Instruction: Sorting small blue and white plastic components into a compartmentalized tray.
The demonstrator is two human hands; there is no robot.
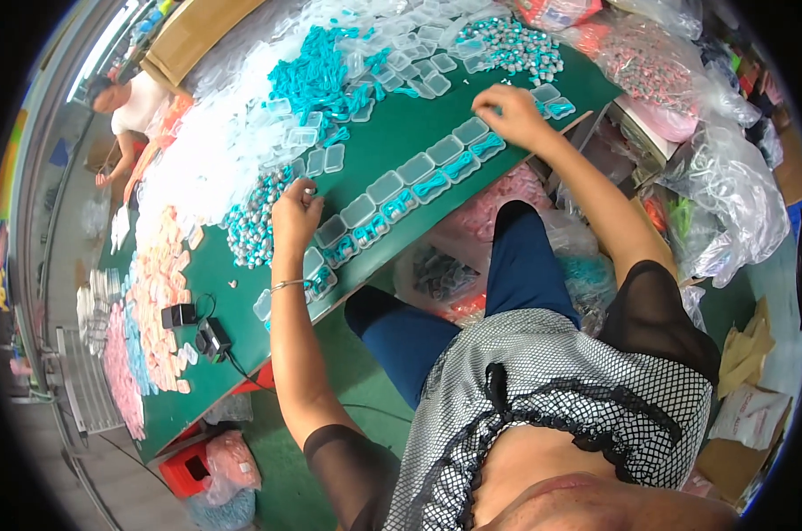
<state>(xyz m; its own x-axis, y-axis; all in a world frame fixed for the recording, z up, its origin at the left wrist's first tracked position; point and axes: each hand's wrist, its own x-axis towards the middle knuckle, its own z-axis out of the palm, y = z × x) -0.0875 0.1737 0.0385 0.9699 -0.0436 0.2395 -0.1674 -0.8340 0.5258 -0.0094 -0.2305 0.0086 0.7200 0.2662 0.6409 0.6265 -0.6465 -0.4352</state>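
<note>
Green tabletop (392,133) stretches away, crowded with clear plastic and teal clutter. Along its near edge runs a row of small clear boxes (416,168), lids open, most already carrying a teal cable. Left hand (295,215) sits at the low end of that row, fingers curled tight around a small silver-tipped piece, right beside a heap of grey-and-teal adapters (250,228). Right hand (512,115) hovers over the far end, fingers bent downward onto the boxes; whether it pinches anything, I cannot tell. Behind, a tangled teal cable pile (317,75) and another person (135,111) at the table's far corner.
</note>
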